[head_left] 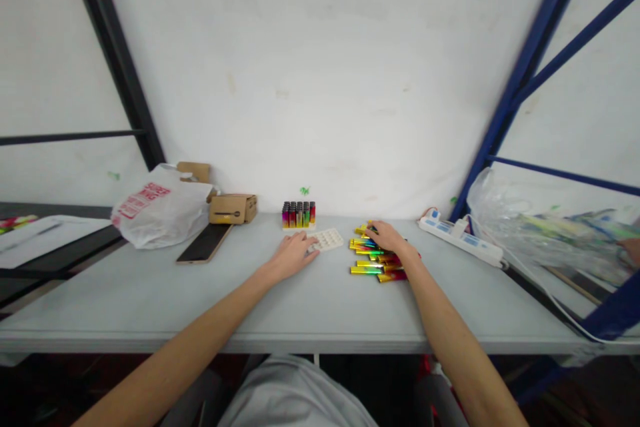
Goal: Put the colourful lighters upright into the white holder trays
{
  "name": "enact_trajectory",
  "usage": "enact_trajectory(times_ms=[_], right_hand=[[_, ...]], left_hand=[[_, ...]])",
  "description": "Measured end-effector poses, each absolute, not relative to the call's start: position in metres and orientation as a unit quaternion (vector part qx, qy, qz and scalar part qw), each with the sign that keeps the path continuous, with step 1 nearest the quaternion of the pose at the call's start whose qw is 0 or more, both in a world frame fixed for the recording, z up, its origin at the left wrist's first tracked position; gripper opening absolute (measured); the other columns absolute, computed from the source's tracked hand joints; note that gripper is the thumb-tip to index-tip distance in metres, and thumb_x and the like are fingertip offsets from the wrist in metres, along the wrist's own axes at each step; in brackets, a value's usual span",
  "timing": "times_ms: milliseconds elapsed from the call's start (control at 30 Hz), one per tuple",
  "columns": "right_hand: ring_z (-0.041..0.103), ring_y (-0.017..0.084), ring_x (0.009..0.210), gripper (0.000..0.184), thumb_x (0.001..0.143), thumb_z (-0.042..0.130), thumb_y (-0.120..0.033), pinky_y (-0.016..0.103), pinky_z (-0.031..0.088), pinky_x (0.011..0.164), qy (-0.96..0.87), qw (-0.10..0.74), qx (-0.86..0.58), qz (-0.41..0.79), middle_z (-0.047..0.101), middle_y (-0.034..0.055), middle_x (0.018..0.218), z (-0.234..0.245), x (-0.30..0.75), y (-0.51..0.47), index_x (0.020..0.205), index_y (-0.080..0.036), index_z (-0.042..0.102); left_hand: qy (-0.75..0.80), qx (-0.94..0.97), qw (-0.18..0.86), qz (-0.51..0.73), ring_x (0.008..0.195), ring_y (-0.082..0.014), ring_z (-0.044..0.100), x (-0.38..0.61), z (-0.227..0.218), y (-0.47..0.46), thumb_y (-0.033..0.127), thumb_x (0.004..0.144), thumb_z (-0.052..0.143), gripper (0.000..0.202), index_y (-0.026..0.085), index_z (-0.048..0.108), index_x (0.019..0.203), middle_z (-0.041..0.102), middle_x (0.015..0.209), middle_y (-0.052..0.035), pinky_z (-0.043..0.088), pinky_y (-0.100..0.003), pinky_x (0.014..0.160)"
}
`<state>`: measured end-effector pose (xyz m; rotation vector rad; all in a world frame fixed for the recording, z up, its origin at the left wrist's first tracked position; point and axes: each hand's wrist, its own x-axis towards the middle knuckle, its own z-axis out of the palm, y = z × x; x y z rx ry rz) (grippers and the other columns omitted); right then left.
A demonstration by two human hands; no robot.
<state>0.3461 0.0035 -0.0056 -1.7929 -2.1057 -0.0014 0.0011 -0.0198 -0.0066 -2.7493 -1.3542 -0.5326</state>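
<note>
My left hand (pixel 293 255) rests at the left end of a white tray (pixel 329 239) with rows of small compartments, its thumb and fingers on either side of the edge. My right hand (pixel 389 238) reaches over a loose pile of shiny lighters (pixel 367 269) in gold, green and red, lying on their sides. Its fingers are curled at the far end of the pile around a lighter, mostly hidden by the hand. Behind my left hand, several lighters with black tops (pixel 299 215) stand upright in close rows on a white base.
On the left of the grey table (pixel 280 310) are a black phone-like slab (pixel 205 244), a small cardboard box (pixel 233 209) and a white plastic bag (pixel 163 207). A white power strip (pixel 463 239) lies at the right, near a blue metal frame (pixel 505 107) and clear plastic wrap (pixel 530 220).
</note>
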Motion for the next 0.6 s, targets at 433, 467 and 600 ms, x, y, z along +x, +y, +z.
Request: enact_trajectory(times_ms=[433,467,600], right_hand=[[0.066,0.021,0.115,0.027,0.105,0.051,-0.022,0.028,0.044,0.101,-0.736,0.198,-0.647,0.028,0.073,0.0152,0.125,-0.001,0.349,0.003,0.123,-0.012,0.069],[0.067,0.021,0.112,0.025,0.104,0.051,-0.020,0.027,0.044,0.098,-0.734,0.200,-0.648,0.027,0.074,0.0156,0.123,0.000,0.348,0.002,0.121,-0.011,0.068],[0.069,0.021,0.099,0.027,0.107,0.047,-0.024,0.026,0.045,0.085,-0.720,0.212,-0.661,0.020,0.076,0.0166,0.111,0.006,0.348,-0.003,0.118,-0.009,0.066]], left_hand=[[-0.459,-0.882,0.008,-0.103,0.111,-0.0308,0.071,0.062,0.009,0.012,0.033,0.104,0.047,0.037,0.019,0.067,0.132,0.073,0.118,-0.0168,0.054,-0.039,0.096],[-0.465,-0.879,0.009,-0.102,0.111,-0.0310,0.072,0.068,0.011,0.015,0.031,0.104,0.047,0.037,0.018,0.067,0.132,0.074,0.118,-0.0176,0.054,-0.040,0.096],[-0.501,-0.861,0.016,-0.087,0.108,-0.0334,0.073,0.085,0.016,0.030,0.021,0.102,0.045,0.035,0.012,0.069,0.124,0.074,0.115,-0.0224,0.056,-0.042,0.092]])
